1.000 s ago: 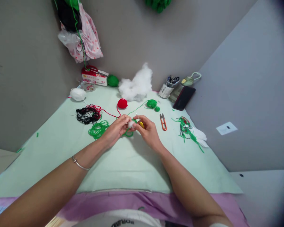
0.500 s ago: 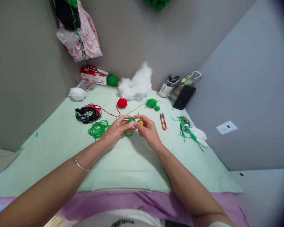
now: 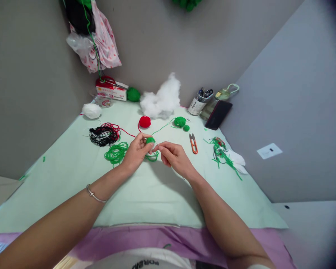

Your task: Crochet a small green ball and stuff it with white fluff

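My left hand is closed around a small green and white crocheted piece, its green top showing above the fingers. My right hand pinches a crochet hook; its thin metal shaft points at the piece, and its handle is hidden in my palm. Whether the tip is in a stitch I cannot make out. Below the left fingers lies loose green yarn. A larger tangle of green yarn rests left of my left hand.
Orange thread snips lie right of my hands. Behind are a red yarn ball, a green yarn ball and white stuffing. Black yarn is at left, yarn scraps at right, a phone at back right.
My right hand has drawn slightly away from the left and turned the hook, which stood upright with its yellow handle showing, towards the piece. The left hand has shifted a little left.
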`<state>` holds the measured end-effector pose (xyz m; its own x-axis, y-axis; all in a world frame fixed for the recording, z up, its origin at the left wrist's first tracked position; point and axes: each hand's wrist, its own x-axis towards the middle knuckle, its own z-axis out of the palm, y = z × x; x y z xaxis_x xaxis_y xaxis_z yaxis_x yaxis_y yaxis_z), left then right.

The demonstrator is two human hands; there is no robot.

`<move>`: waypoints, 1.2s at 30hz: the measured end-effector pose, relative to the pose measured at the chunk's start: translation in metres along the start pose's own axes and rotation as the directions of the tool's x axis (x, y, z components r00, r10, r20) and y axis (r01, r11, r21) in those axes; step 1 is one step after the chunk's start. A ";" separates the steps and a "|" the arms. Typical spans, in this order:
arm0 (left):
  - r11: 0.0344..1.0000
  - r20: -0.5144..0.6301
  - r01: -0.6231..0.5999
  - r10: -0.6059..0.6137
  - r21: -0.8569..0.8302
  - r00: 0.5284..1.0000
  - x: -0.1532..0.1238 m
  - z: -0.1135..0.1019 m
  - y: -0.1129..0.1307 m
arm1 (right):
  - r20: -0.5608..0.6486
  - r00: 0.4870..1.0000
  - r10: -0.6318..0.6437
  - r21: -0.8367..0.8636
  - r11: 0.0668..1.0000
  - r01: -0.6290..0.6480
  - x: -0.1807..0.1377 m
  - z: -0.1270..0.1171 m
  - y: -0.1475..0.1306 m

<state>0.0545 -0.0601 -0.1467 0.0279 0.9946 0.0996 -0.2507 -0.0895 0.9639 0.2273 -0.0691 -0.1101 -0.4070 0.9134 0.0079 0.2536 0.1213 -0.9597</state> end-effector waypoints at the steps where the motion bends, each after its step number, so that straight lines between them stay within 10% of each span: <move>1: 1.000 0.002 -0.012 0.012 0.007 1.000 0.000 0.000 0.000 | 0.013 1.000 0.015 -0.012 1.000 -0.015 0.000 0.000 0.000; 17: 0.995 0.034 -0.048 0.045 0.092 0.998 -0.008 0.005 0.002 | 0.062 0.989 0.135 0.230 0.962 -0.146 0.008 0.003 0.003; 28: 0.988 0.066 -0.091 0.084 0.125 0.994 -0.007 0.006 0.007 | -0.111 0.983 -0.146 -0.204 0.971 0.121 -0.016 0.025 -0.010; 36: 0.977 0.002 -0.128 0.130 0.171 0.992 -0.006 0.000 0.001 | 0.322 0.937 0.137 0.459 0.843 -0.281 -0.001 0.005 -0.009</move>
<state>0.0538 -0.0657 -0.1459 -0.0028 0.9746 0.2241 -0.0825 -0.2235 0.9712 0.2215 -0.0733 -0.1033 -0.6288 0.7475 -0.2143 -0.0748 -0.3324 -0.9402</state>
